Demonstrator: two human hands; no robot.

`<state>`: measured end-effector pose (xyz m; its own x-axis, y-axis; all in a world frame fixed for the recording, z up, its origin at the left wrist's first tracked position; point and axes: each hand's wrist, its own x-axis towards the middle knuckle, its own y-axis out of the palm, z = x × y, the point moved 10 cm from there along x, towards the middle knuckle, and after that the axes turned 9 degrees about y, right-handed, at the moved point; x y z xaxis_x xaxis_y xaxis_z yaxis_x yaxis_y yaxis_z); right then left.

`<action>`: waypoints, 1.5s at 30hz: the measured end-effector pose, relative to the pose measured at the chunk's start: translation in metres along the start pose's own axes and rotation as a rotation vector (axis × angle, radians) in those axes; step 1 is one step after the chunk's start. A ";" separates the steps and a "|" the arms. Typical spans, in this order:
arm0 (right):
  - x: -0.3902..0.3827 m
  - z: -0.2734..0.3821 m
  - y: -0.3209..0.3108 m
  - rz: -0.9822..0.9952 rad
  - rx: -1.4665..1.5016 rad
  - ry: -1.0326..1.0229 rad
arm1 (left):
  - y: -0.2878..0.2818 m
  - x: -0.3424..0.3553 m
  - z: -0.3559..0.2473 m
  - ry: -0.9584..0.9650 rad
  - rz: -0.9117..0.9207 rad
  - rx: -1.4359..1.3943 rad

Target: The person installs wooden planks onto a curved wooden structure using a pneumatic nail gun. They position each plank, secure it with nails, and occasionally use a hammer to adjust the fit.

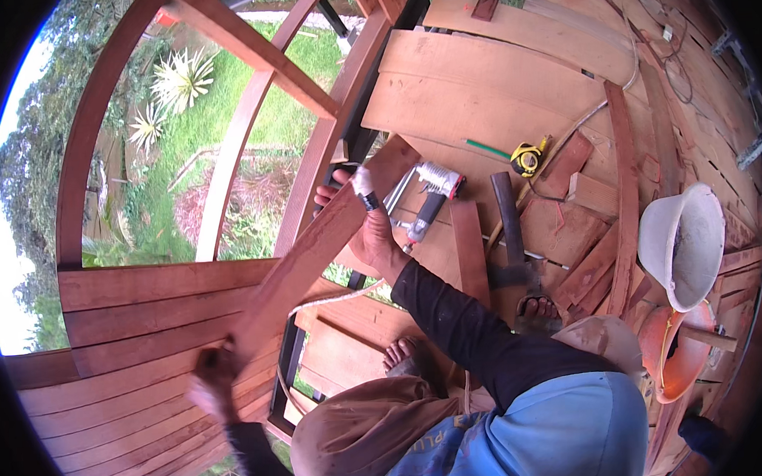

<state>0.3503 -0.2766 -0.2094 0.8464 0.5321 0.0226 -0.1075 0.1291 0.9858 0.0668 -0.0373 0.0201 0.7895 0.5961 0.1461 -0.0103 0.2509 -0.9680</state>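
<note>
A reddish-brown wooden board slants across in front of me, its far end raised toward the railing. My left hand is closed on its near, lower end, slightly blurred. Near the far end, my right hand grips the board from its right side. One digit, wrapped in white and black tape, lies over the board, and other fingertips show past its left edge. Just right of that end lies a silver and dark nail gun with a hose fitting. Beyond my right forearm lies a hammer, its head close to my foot.
A yellow and black tape measure and green pencil lie on the planks. Wood offcuts are scattered at right, beside a whitish bucket-like container and an orange one. Slatted railing stands left; gaps show grass below.
</note>
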 end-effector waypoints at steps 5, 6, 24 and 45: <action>-0.001 0.001 0.065 0.076 0.013 0.221 | 0.201 -0.093 -0.008 0.117 0.103 -0.832; -0.010 0.001 0.076 0.007 -0.081 0.226 | 0.214 -0.106 -0.019 0.091 0.097 -0.863; -0.058 -0.025 0.145 0.264 -0.622 0.142 | -0.131 0.068 -0.276 0.670 -0.075 -1.218; -0.056 -0.063 0.136 0.541 -0.052 0.478 | -0.052 0.091 -0.261 0.115 0.091 -1.977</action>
<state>0.2557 -0.2356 -0.0868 0.3486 0.8389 0.4179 -0.4816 -0.2222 0.8478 0.2993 -0.1955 0.0307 0.8559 0.4924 0.1583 0.4656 -0.8668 0.1787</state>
